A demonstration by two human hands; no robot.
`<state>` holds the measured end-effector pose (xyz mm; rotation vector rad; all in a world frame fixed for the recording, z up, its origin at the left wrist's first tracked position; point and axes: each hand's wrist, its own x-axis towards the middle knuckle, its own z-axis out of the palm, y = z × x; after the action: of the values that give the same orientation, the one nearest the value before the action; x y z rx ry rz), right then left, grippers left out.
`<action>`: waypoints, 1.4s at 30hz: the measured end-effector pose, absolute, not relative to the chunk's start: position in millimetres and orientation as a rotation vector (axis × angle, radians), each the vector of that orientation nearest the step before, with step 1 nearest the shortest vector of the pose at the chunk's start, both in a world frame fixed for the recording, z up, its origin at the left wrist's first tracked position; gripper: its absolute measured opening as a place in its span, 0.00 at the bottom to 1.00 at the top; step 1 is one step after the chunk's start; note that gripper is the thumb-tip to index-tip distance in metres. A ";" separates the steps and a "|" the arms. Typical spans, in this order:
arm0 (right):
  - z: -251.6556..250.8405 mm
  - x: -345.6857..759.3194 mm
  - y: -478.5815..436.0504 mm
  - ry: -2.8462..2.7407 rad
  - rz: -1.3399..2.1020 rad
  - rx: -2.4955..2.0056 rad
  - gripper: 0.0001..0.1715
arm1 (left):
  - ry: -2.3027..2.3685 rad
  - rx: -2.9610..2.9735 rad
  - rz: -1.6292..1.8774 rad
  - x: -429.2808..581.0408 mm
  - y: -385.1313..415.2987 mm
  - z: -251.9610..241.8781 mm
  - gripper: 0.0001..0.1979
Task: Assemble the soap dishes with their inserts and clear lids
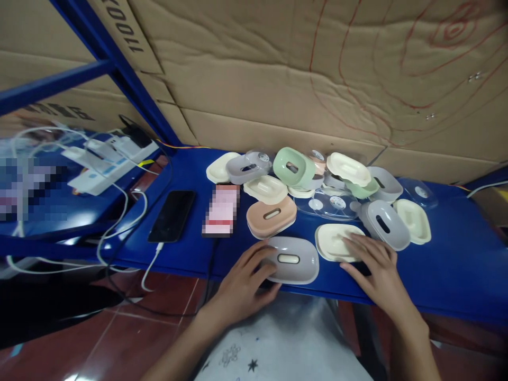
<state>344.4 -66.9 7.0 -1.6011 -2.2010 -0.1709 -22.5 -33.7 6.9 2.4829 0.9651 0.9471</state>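
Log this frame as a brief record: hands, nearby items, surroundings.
Left hand: fingers over the left end of a gray dish; firmness unclear
Right hand: fingers over the right end of a cream tray
Behind hands: peach dish, green dish, clear plastic piece
Further left: black phone, lit phone, power strip
Surface: blue tabletop
Backdrop: cardboard

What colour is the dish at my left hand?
The dish is lilac-grey, in the head view.

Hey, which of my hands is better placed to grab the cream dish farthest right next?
Probably your right hand: that cream dish lies just beyond it, while your left hand is farther off, at the nearest gray dish.
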 end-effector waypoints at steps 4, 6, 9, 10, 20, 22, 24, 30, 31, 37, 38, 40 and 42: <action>30.3 343.7 -32.6 -2.214 -0.271 -1.535 0.30 | 0.950 2.488 0.936 -23.8 -32.9 7.2 0.08; 36.1 347.1 -6.8 -2.254 -0.305 -1.555 0.35 | 0.948 2.493 0.925 -25.3 -32.8 6.7 0.09; 34.0 354.9 29.2 -2.369 -0.279 -1.557 0.40 | 0.950 2.494 0.885 -28.9 -32.4 5.1 0.10; 32.3 357.2 37.9 -2.392 -0.272 -1.543 0.39 | 0.948 2.490 0.873 -30.1 -32.1 4.6 0.10; 47.2 329.2 26.6 -2.300 -0.159 -1.222 0.30 | 0.959 2.470 0.891 -30.3 -31.8 2.4 0.18; 48.9 315.4 17.3 -2.333 -0.118 -1.148 0.30 | 1.013 2.438 0.911 -30.1 -33.8 -0.3 0.25; 49.8 302.6 7.8 -2.380 -0.109 -1.073 0.31 | 1.056 2.406 0.939 -30.6 -36.2 -4.4 0.32; 48.6 260.9 -26.1 -2.510 -0.129 -0.881 0.23 | 1.088 2.401 0.975 -30.6 -39.3 -11.0 0.44; 45.7 253.1 -32.1 -2.513 -0.128 -0.872 0.22 | 1.093 2.403 0.967 -30.5 -38.9 -10.2 0.44; 16.3 228.4 -59.7 -2.478 -0.154 -0.970 0.27 | 1.037 2.425 0.890 -32.8 -34.5 -4.3 0.40; 13.1 228.4 -62.5 -2.478 -0.163 -0.983 0.28 | 1.027 2.427 0.893 -33.2 -34.2 -4.5 0.39; 10.5 229.5 -67.2 -2.495 -0.178 -0.985 0.29 | 1.021 2.435 0.906 -33.5 -34.1 -5.7 0.37; 12.0 230.2 -70.6 -2.522 -0.202 -0.957 0.28 | 1.028 2.444 0.925 -33.2 -34.6 -6.9 0.33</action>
<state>230.2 -70.6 12.0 -0.9569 -2.5220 -0.2017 -33.2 -34.6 -6.9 2.4438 1.0281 0.9247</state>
